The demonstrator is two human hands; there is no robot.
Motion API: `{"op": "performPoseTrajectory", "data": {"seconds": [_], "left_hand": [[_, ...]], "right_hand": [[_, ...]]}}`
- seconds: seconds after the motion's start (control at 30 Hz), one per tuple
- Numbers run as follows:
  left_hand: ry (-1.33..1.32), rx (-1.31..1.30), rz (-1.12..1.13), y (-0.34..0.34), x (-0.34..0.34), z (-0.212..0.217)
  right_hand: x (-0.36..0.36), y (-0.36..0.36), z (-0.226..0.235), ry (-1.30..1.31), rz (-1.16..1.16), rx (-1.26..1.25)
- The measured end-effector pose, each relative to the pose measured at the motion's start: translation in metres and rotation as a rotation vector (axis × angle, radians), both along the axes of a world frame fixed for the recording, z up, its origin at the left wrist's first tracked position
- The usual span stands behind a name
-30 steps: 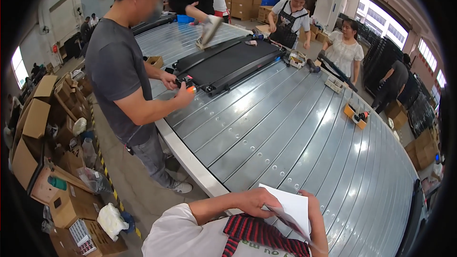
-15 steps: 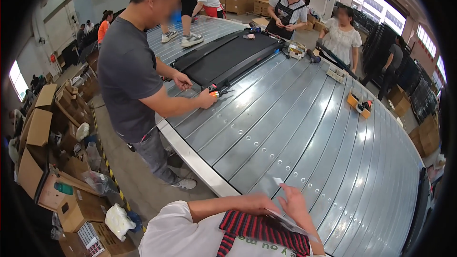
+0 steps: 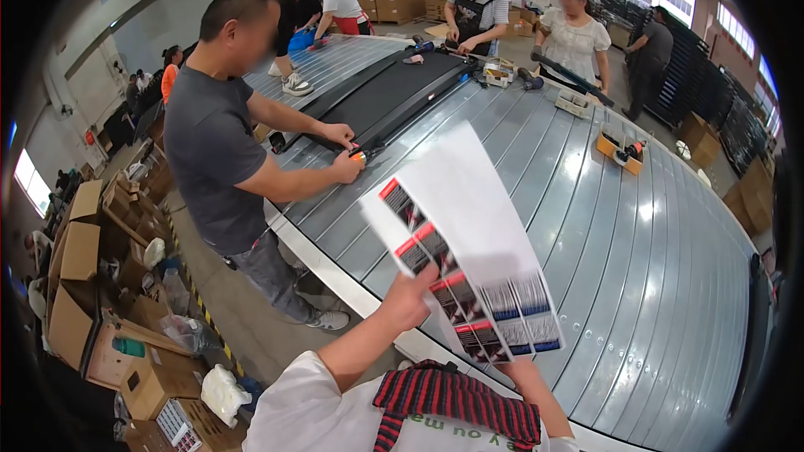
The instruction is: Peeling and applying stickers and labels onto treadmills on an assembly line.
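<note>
Sheets of labels hang in front of me over the near table edge. One strip [image 3: 459, 300] carries red-and-black labels; a mostly white sheet [image 3: 473, 201] has blue-and-grey labels at its lower end. My left hand [image 3: 408, 300] is closed on the strip's left edge, thumb on top. Beneath the lower end of the sheets is my right hand [image 3: 521, 371], its fingers hidden behind the paper. Motion blurs the labels somewhat.
A slatted metal tabletop [image 3: 620, 276] stretches ahead. Left of me, a co-worker [image 3: 219, 125] holds a power driver [image 3: 360, 156] beside a long black panel [image 3: 377, 105]. An orange bin [image 3: 618, 153] with tools stands far right. Open cartons [image 3: 79, 259] line the floor at left.
The label sheets have come up from against my body and now spread over the table edge. My right hand has dropped behind them. The co-worker's hands have come together at the driver.
</note>
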State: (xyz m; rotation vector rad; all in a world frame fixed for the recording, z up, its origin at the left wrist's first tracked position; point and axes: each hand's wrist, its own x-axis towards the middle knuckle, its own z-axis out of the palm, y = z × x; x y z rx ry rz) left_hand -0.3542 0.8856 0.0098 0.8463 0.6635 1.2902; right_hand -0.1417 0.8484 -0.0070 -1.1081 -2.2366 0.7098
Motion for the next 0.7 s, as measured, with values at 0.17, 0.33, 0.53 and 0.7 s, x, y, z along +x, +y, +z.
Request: {"op": "performPoseTrajectory", "data": {"seconds": [0.17, 0.33, 0.53, 0.7], "left_hand": [[0.052, -0.276, -0.461, 0.005, 0.076, -0.020], [1.098, 0.316, -0.655, -0.004, 0.115, -0.052], [1.270, 0.378, -0.719, -0.005, 0.115, -0.055], [1.237, 0.314, -0.732, -0.006, 0.114, -0.057]], "right_hand": [[-0.001, -0.005, 0.001, 0.041, 0.025, -0.030], [0.003, 0.003, -0.001, 0.060, 0.055, -0.047], [0.004, 0.018, 0.002, 0.073, 0.099, -0.069], [0.004, 0.032, 0.005, 0.079, 0.136, -0.098]]}}
